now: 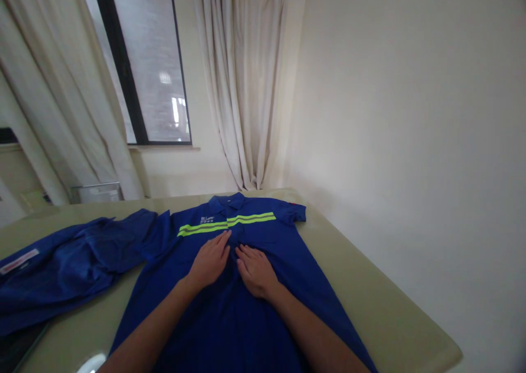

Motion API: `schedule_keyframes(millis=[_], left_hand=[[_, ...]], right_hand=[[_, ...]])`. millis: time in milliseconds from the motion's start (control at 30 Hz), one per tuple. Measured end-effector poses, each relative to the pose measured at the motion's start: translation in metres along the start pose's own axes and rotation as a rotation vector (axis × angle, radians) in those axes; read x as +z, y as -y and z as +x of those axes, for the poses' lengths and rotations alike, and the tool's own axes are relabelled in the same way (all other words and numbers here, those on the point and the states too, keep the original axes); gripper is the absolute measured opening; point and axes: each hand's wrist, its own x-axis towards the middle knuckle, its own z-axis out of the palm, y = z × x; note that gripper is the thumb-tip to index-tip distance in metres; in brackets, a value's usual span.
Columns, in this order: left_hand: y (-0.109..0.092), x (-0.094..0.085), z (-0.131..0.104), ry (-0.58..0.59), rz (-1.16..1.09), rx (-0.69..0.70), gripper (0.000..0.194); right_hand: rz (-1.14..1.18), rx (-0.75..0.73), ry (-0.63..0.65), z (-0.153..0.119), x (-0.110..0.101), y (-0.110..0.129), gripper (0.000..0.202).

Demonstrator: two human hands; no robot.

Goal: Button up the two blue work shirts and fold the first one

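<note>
A blue short-sleeved work shirt (230,318) lies spread face up, its collar at the far end. Across its chest runs a yellow-green reflective stripe (250,218), with small white lettering above the left part. My left hand (210,259) rests on the shirt front just below the stripe, left of the button line, fingers stretched out. Flat on the cloth right of that line is my right hand (255,270), its fingers extended and pointing up and left. Neither hand grips the fabric. The shirt's lower part runs out of view between my forearms.
The shirt lies on a pale greenish table (370,291) with a rounded right corner near the wall (411,115). Another blue garment (82,258) lies crumpled at the left, touching the shirt's left sleeve. Behind are a curtain (246,77) and a window (152,61).
</note>
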Motion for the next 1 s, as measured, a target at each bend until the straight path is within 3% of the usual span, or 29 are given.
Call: schedule_keyframes(millis=[133,267,433,567,667,733,800,900,1000], left_hand=[[-0.014,0.0,-0.047,0.082,0.045,0.0,0.054],[-0.019,-0.008,-0.068,0.105,0.06,0.024,0.053],[-0.035,-0.027,-0.05,0.109,0.057,0.007,0.047],[-0.052,-0.007,-0.032,0.011,0.086,-0.083,0.058],[-0.053,0.009,-0.023,0.096,0.053,-0.01,0.059],[-0.042,0.007,-0.017,0.14,-0.011,0.045,0.053],[-0.018,-0.008,-0.01,0.131,-0.061,0.027,0.042],[0.036,-0.039,-0.008,0.021,-0.019,-0.187,0.043],[0.094,-0.064,-0.021,-0.093,0.064,-0.483,0.051]], right_hand=[[0.017,0.016,-0.033,-0.005,-0.003,0.003,0.051],[-0.001,-0.026,0.027,-0.045,-0.013,0.012,0.053],[-0.027,-0.015,0.117,-0.094,-0.024,0.027,0.06],[-0.091,0.078,0.158,-0.096,-0.024,0.043,0.071],[-0.067,0.043,0.146,-0.09,-0.019,0.045,0.083],[-0.028,-0.006,0.169,-0.089,-0.015,0.04,0.087],[-0.01,-0.012,0.197,-0.09,-0.011,0.035,0.088],[-0.004,-0.004,0.19,-0.094,-0.009,0.03,0.088],[0.005,-0.009,0.176,-0.096,-0.007,0.029,0.085]])
